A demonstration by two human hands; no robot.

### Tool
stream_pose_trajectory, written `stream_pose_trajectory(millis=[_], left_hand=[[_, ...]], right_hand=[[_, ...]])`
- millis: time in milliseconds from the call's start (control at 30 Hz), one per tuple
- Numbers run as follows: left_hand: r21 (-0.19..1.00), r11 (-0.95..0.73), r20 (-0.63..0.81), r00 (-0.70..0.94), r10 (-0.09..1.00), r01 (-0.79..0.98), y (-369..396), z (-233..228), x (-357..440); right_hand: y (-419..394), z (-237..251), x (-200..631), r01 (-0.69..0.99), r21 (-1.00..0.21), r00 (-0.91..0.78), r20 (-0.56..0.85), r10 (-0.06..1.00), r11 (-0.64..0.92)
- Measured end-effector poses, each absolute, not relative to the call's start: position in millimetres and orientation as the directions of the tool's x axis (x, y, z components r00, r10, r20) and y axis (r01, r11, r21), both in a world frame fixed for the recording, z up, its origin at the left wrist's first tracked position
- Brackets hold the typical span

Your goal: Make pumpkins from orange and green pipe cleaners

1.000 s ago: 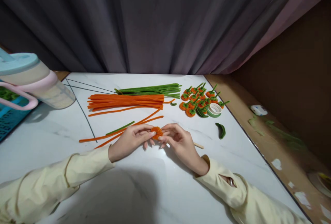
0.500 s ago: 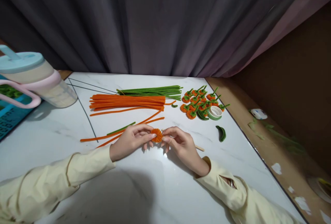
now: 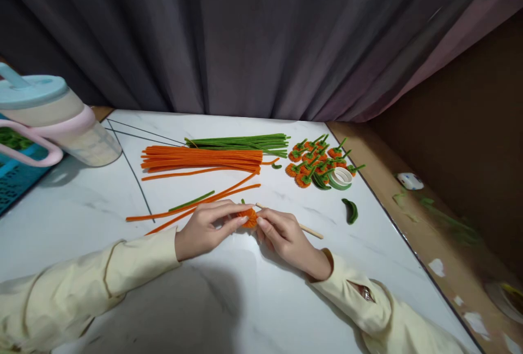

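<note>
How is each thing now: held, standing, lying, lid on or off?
Orange fuzzy piece: held by left hand and right hand.
Cup: standing, lid on.
Orange strips: mostly bunched, some loose.
Green strips: mostly bunched, lying.
Little pumpkins: clustered, stems on.
Ring: lying flat.
Wooden stick: partly hidden behind right hand.
Curtain: drawn across.

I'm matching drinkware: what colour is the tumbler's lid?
The lid is light blue, seen in the head view.

Above the worktop (image 3: 269,310), a pipe-cleaner pumpkin (image 3: 248,219) sits between left grip (image 3: 204,229) and right grip (image 3: 288,239). Behind lies the front bundle (image 3: 200,158) of pipe cleaners, then the rear bundle (image 3: 237,141). Right of both is a pumpkin cluster (image 3: 303,180), a tape roll (image 3: 340,185) at its near side. Left stands a tumbler (image 3: 98,147); behind everything, a curtain (image 3: 237,43).
</note>
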State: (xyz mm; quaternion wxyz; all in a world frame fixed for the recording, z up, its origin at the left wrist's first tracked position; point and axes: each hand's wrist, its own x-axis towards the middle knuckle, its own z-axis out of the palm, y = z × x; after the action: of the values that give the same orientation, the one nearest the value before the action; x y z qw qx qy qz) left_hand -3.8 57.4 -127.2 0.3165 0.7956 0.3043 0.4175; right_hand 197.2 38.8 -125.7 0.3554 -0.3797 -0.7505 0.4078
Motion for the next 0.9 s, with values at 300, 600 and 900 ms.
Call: stream_pose_trajectory(millis=[300,600,900], left_hand=[[0.719,-0.664,0.520,0.476,0.710,0.205,56.9,-127.8,-3.4],[0.657,-0.723,0.568,0.490,0.661,0.215,55.5,-125.8,-2.9],[0.610,-0.762,0.586,0.523,0.619,0.218,53.7,-126.3,-2.1]], right_hand=[[42.0,-126.7,198.1,0.235,-0.909,-0.517,0.183,0.836,0.345],[42.8,-126.2,195.8,0.069,-0.992,-0.518,0.056,0.854,0.107],[42.6,-127.2,191.4,0.113,-0.984,-0.448,0.075,0.891,0.140]])
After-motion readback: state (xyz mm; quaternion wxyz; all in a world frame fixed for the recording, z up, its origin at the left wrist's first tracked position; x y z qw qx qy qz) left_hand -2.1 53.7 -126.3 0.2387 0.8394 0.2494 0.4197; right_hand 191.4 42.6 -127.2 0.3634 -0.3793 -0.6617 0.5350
